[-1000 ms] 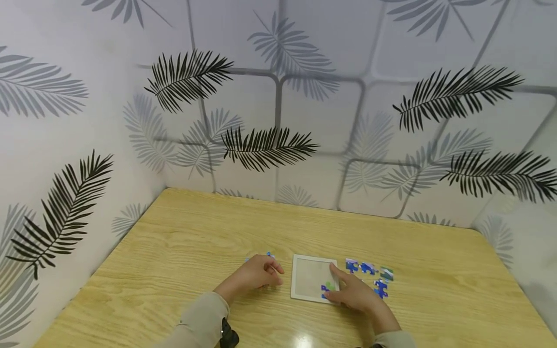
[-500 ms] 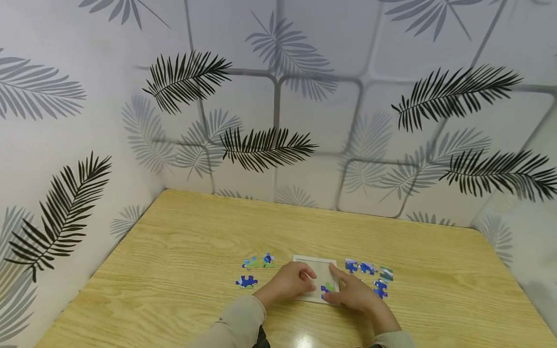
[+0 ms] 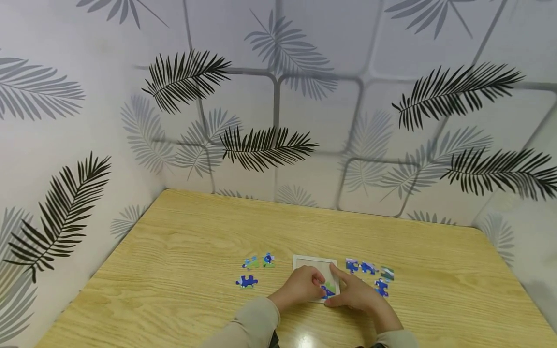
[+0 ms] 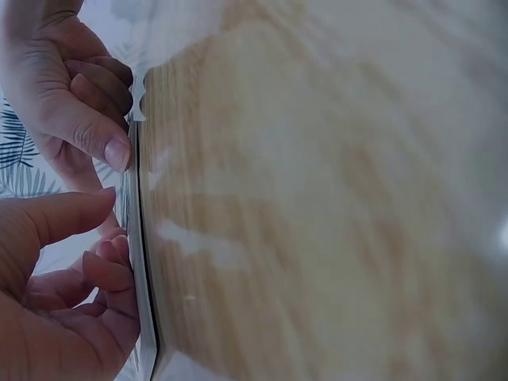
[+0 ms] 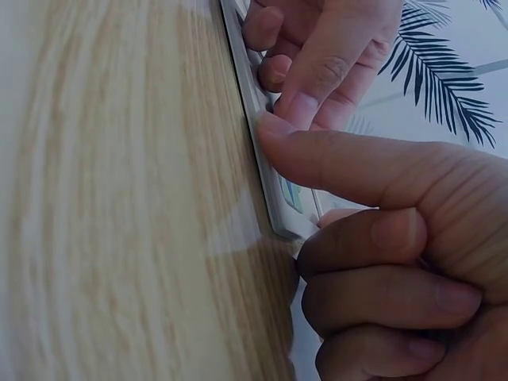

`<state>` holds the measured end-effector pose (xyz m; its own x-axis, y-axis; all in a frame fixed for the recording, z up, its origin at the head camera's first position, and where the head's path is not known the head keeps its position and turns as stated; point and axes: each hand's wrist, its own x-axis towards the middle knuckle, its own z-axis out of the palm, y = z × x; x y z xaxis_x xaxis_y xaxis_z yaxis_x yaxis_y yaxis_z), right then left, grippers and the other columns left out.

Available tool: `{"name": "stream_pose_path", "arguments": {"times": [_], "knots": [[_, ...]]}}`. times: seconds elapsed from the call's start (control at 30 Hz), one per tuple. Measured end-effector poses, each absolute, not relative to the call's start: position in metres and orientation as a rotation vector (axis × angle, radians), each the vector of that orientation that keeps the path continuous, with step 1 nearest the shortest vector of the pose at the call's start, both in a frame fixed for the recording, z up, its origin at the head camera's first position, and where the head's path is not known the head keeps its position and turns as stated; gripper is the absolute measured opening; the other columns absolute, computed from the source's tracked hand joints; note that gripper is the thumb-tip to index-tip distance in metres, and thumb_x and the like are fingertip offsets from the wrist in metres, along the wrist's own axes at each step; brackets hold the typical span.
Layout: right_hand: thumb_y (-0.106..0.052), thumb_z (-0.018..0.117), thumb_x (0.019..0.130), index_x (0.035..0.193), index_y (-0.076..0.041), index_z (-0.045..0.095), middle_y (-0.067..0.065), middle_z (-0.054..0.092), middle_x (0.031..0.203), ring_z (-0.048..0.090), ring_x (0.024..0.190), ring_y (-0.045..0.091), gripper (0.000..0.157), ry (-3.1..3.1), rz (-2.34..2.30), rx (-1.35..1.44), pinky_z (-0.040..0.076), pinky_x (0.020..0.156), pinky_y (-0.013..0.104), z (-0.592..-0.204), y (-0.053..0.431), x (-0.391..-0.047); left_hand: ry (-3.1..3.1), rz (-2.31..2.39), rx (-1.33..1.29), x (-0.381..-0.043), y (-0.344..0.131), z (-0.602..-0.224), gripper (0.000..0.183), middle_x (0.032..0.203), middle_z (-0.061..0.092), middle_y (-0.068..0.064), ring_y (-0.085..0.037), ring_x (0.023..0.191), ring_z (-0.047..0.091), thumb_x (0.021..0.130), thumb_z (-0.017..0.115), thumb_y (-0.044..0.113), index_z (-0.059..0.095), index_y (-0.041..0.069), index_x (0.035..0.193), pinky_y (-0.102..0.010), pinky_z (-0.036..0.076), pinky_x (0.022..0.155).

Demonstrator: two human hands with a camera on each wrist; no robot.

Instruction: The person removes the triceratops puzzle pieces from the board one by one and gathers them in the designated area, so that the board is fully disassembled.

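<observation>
A light-framed puzzle tray (image 3: 314,258) lies on the table in the head view. Blue and green puzzle pieces (image 3: 329,289) sit in its near right corner. My left hand (image 3: 301,286) reaches over the tray, its fingertips beside those pieces. In the left wrist view the thumb and fingers of that left hand (image 4: 59,282) stand apart, and no piece shows between them. My right hand (image 3: 358,293) holds the tray's right side, thumb at the near edge and a finger farther up. The right wrist view shows the right hand (image 5: 397,238) with its other fingers curled.
Several loose pieces lie right of the tray, among them a blue piece (image 3: 381,287) and a green-grey piece (image 3: 387,273). Left of it are a dark blue piece (image 3: 246,281) and other pieces (image 3: 268,261). A leaf-patterned wall (image 3: 304,179) borders the wooden table (image 3: 196,232).
My left hand has moved right from the loose pieces on the left to the tray's near right corner. My right hand stays at the tray, its thumb slightly lower.
</observation>
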<state>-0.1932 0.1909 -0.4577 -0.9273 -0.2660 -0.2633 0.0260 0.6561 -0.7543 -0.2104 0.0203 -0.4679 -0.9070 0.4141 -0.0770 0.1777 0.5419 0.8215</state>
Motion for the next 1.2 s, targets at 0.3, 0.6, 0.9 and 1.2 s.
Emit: {"name": "stream_pose_path", "arguments": {"times": [0.3,0.6,0.9,1.2], "knots": [[-0.016,0.085,0.067,0.147,-0.003,0.029,0.033,0.031,0.143,0.032,0.129,0.049,0.098,2.549,-1.149,-0.182,0.027,0.100,0.062,-0.4587,0.1903,-0.1936,2.517,1.283,0.469,-0.2071,0.0228,-0.4649,0.012,0.070,0.052,0.004,-0.007,0.063,0.045,0.073,0.074,0.001,0.067,0.001,0.082,-0.019,0.039,0.058],[-0.014,0.085,0.067,0.147,-0.005,0.029,0.033,0.030,0.143,0.033,0.129,0.046,0.098,2.532,-1.174,-0.137,0.028,0.100,0.060,-0.4581,0.1888,-0.1931,2.525,1.303,0.454,-0.2042,0.0249,-0.4625,0.011,0.071,0.053,0.002,-0.008,0.065,0.047,0.074,0.073,-0.001,0.065,0.000,0.081,-0.020,0.041,0.059],[-0.014,0.085,0.067,0.147,-0.004,0.029,0.032,0.032,0.143,0.029,0.131,0.049,0.098,2.526,-1.176,-0.143,0.026,0.101,0.062,-0.4583,0.1887,-0.1927,2.488,1.398,0.452,-0.2045,0.0243,-0.4617,0.009,0.071,0.056,0.001,-0.008,0.066,0.049,0.075,0.071,-0.002,0.065,-0.001,0.080,-0.021,0.042,0.060],[-0.013,0.085,0.067,0.147,-0.004,0.030,0.032,0.033,0.143,0.041,0.122,0.041,0.098,2.525,-1.186,-0.135,0.030,0.099,0.059,-0.4592,0.1889,-0.1933,2.428,1.526,0.433,-0.2050,0.0236,-0.4656,0.010,0.066,0.056,0.002,-0.007,0.060,0.048,0.074,0.069,-0.007,0.064,0.001,0.078,-0.019,0.040,0.055]]}}
